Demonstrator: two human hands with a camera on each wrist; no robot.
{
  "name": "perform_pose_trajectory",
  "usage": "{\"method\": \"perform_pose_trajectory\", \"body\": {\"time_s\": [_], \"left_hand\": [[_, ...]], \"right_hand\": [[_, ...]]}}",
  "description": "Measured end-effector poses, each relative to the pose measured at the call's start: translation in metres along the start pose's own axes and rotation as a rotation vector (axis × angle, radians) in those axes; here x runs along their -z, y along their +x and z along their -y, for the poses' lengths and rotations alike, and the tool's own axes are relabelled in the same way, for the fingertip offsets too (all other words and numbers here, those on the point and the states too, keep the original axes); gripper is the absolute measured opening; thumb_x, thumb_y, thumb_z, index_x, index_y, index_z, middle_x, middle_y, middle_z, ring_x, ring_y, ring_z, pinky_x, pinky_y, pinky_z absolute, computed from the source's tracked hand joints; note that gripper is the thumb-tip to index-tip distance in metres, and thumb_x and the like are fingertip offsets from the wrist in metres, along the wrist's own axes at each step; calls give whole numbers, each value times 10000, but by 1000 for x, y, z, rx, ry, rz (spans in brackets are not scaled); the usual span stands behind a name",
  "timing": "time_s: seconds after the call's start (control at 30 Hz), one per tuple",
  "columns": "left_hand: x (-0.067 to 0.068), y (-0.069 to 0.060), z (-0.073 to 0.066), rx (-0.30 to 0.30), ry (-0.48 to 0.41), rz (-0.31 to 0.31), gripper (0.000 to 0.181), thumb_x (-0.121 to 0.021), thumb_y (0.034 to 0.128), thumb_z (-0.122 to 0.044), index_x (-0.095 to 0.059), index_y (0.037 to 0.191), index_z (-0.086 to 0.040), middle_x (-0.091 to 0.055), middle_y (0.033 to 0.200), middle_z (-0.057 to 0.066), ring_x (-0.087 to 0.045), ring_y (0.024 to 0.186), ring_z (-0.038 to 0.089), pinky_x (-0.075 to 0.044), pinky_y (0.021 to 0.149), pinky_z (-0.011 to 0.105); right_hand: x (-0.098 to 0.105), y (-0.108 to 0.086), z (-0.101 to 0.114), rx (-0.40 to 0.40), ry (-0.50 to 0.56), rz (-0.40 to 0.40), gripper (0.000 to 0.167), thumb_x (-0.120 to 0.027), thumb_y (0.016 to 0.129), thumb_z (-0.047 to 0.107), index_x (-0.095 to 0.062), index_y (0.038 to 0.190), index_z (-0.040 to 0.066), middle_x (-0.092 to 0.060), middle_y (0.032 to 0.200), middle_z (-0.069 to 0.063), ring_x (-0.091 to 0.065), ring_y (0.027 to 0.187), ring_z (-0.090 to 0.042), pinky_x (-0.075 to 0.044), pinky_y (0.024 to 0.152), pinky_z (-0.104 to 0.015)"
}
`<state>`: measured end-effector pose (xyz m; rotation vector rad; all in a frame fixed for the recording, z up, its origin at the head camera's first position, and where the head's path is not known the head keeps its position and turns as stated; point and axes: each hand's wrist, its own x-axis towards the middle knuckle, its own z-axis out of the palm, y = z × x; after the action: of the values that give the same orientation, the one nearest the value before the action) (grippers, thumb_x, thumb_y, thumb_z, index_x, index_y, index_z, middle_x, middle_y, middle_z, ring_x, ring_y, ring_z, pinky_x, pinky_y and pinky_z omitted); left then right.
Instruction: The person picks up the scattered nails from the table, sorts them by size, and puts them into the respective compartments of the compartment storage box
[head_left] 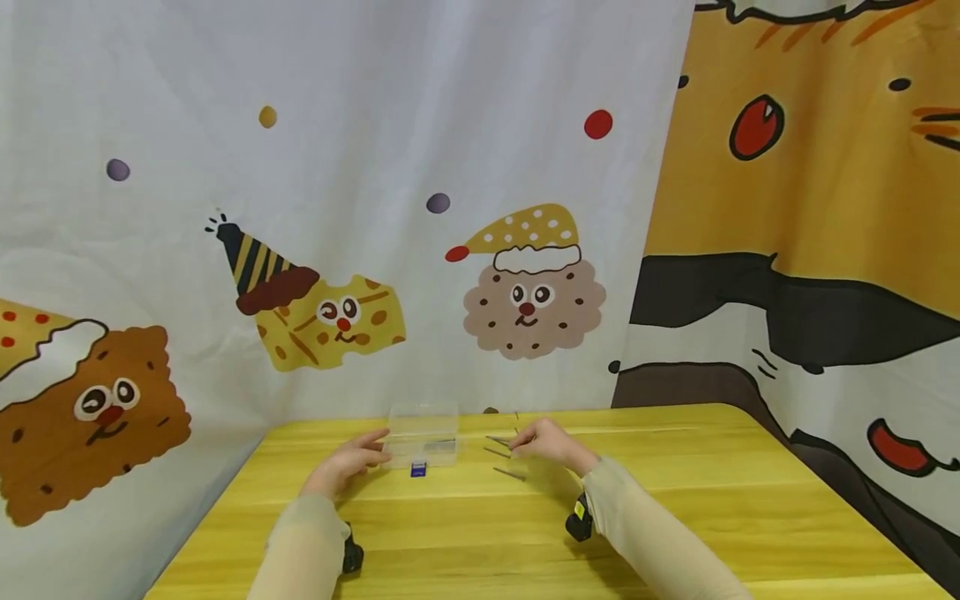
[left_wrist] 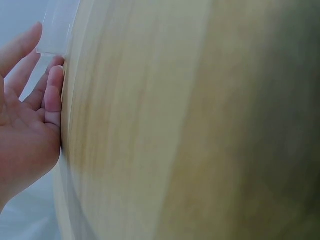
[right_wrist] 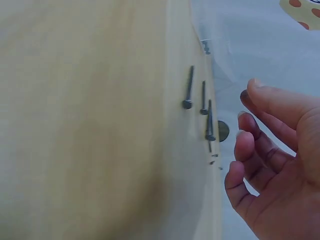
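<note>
A clear plastic box (head_left: 401,454) stands at the back of the table with its lid raised; some grey metal pieces show inside at its right. My left hand (head_left: 348,462) is at the box's left side, fingers extended and fingertips against or very near it. In the left wrist view, the left palm (left_wrist: 25,125) holds nothing. Several dark headed screws or nails (right_wrist: 189,90) lie right of the box. Over them is my right hand (head_left: 547,443), fingers loosely bent. The right wrist view shows nothing in the right fingers (right_wrist: 245,145), thumb and forefinger tips close together.
A small blue piece (head_left: 418,469) is at the box's front. Tiny dark bits (right_wrist: 212,162) lie beyond the screws or nails. The wooden table (head_left: 450,533) ends at a printed curtain (head_left: 360,167) behind. Black wrist cameras (head_left: 579,518) sit below both sleeves.
</note>
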<state>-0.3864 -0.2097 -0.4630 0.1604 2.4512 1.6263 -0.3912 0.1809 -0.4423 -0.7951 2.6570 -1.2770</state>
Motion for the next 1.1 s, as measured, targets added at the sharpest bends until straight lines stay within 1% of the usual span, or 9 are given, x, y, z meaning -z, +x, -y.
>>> {"method": "perform_pose_trajectory", "body": {"time_s": [0.1, 0.23, 0.3, 0.4, 0.47, 0.53, 0.67, 0.8, 1.1], "left_hand": [[-1, 1, 2, -2, 1, 3, 657, -659, 915, -128, -359, 1492, -31, -407, 1410, 295, -486, 1180, 405, -367, 973, 549], [0, 2, 4, 0, -2, 2, 651, -651, 922, -126, -355, 1495, -35, -400, 1412, 301, -470, 1192, 412, -363, 971, 554], [0, 2, 4, 3, -2, 4, 653, -650, 925, -133, -350, 1498, -36, -388, 1419, 308, -460, 1200, 414, -365, 964, 549], [0, 2, 4, 3, -2, 7, 658, -651, 925, -136, -345, 1499, -33, -374, 1426, 319, -457, 1204, 416, -370, 957, 538], [0, 1, 4, 0, -4, 5, 660, -653, 920, -127, -346, 1496, -25, -376, 1423, 322, -466, 1193, 410, -374, 948, 529], [-1, 2, 4, -6, -5, 5, 661, -652, 919, -121, -343, 1495, -19, -378, 1421, 323, -472, 1187, 408, -374, 946, 522], [-1, 2, 4, -5, -5, 9, 662, -645, 923, -124, -335, 1500, -24, -370, 1427, 319, -463, 1195, 413, -368, 954, 520], [0, 4, 5, -3, -2, 11, 660, -644, 925, -126, -335, 1501, -28, -370, 1429, 317, -462, 1199, 413, -362, 964, 529], [0, 4, 6, -3, 5, 16, 652, -632, 933, -125, -332, 1504, -36, -367, 1430, 320, -461, 1209, 429, -357, 979, 547]], "right_hand": [[-3, -9, -4, -9, 34, 14, 204, -673, 902, 69, -727, 1056, -53, -699, 1078, -146, -634, 1019, -274, -529, 813, -371], [-4, -17, -6, -27, 52, 12, 211, -672, 903, 69, -723, 1071, -49, -692, 1093, -151, -624, 1034, -293, -529, 794, -371], [-4, -21, -8, -38, 67, 17, 219, -673, 901, 66, -719, 1078, -55, -691, 1085, -162, -635, 903, -248, -522, 725, -348], [-6, -25, -12, -56, 92, 24, 230, -686, 883, 58, -717, 1079, -59, -699, 1063, -158, -601, 796, -171, -492, 661, -305], [-7, -27, -17, -70, 103, 25, 236, -703, 865, 57, -723, 1075, -49, -705, 1053, -144, -578, 767, -131, -472, 636, -277], [-9, -28, -20, -74, 106, 21, 240, -726, 842, 55, -733, 1066, -33, -711, 1052, -124, -620, 865, -155, -500, 683, -278], [-10, -29, -21, -72, 94, 22, 245, -761, 809, 53, -743, 1041, -23, -716, 1041, -119, -648, 961, -212, -526, 764, -304], [-11, -28, -18, -82, 70, 23, 226, -784, 784, 47, -756, 1000, -11, -722, 1006, -108, -654, 923, -209, -526, 798, -330], [-16, -26, -17, -107, 59, 4, 190, -807, 759, 41, -771, 943, 6, -731, 931, -69, -642, 816, -153, -528, 765, -335]]}}
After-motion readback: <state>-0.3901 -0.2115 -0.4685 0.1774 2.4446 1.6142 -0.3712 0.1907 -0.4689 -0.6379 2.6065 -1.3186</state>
